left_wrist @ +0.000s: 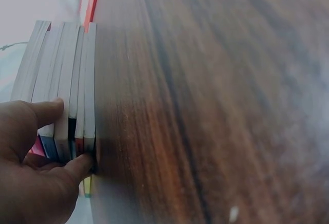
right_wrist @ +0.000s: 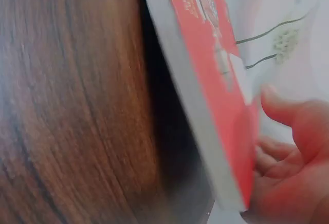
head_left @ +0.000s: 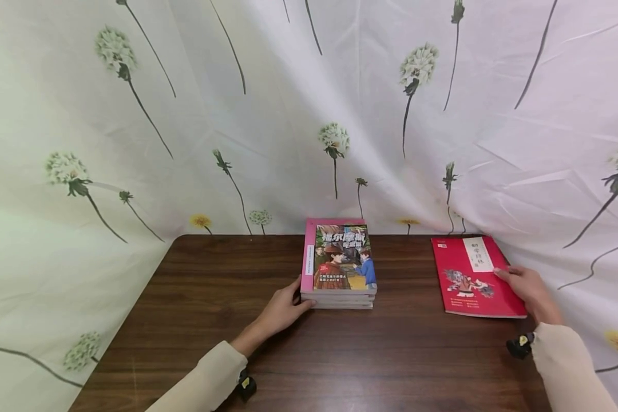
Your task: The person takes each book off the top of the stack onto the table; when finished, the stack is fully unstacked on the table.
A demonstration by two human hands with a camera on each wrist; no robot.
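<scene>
In the head view, several books lie in a stack (head_left: pixel 346 257), topped by one with a comic-style cover, over a pink-edged book. My left hand (head_left: pixel 283 312) touches the stack's near left corner, its thumb along the front page edges and its fingers against the left side. The left wrist view shows the page edges (left_wrist: pixel 61 70) and the spines by those fingers. My right hand (head_left: pixel 530 289) holds a red booklet (head_left: pixel 468 294) by its right edge, thumb over the cover. Dark shadow lies under the booklet's edge (right_wrist: pixel 180 85) in the right wrist view.
A dark wooden table (head_left: pixel 211 274) carries the books. Behind it and at both sides hangs a pale curtain (head_left: pixel 268 114) printed with dandelions. The booklet lies close to the table's far right corner.
</scene>
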